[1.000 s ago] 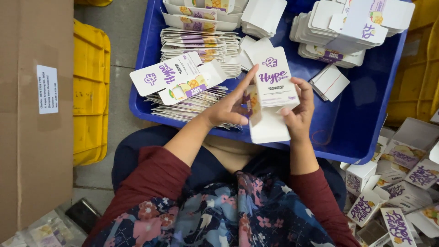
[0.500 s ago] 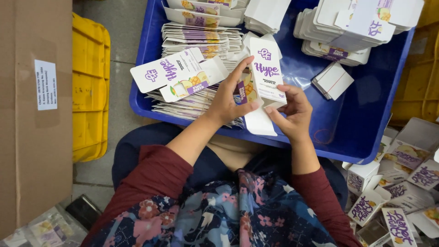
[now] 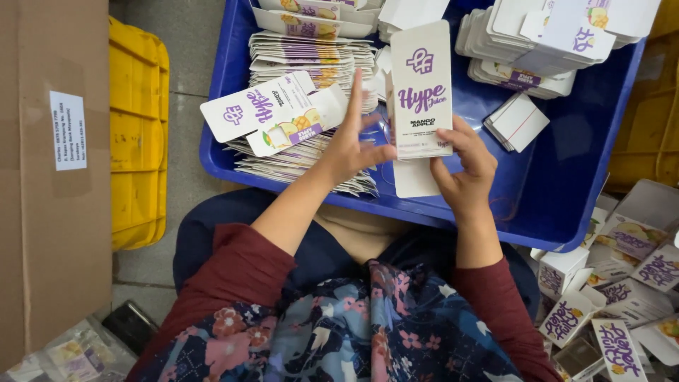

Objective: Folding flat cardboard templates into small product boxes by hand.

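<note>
A small white carton with purple print (image 3: 421,92) stands upright between my hands, over a blue plastic tray (image 3: 559,177). My right hand (image 3: 465,170) grips its lower right edge with thumb and fingers. My left hand (image 3: 351,145) presses against its left side, fingers spread and pointing up, thumb at the carton's lower edge. A white bottom flap hangs below the carton. Just left of my left hand, a flat unfolded carton (image 3: 272,113) lies on top of a stack of flat cartons (image 3: 304,159) in the tray.
More stacks of flat cartons (image 3: 527,53) fill the tray's far side. Folded cartons (image 3: 608,297) are piled at the lower right. A yellow crate (image 3: 138,134) and a large cardboard box (image 3: 53,170) stand at the left. Plastic packets (image 3: 71,354) lie at the lower left.
The carton has been turned upright and squared, its printed front now facing me. My left hand's fingers have opened and straightened along its side; my right hand has shifted to its lower edge.
</note>
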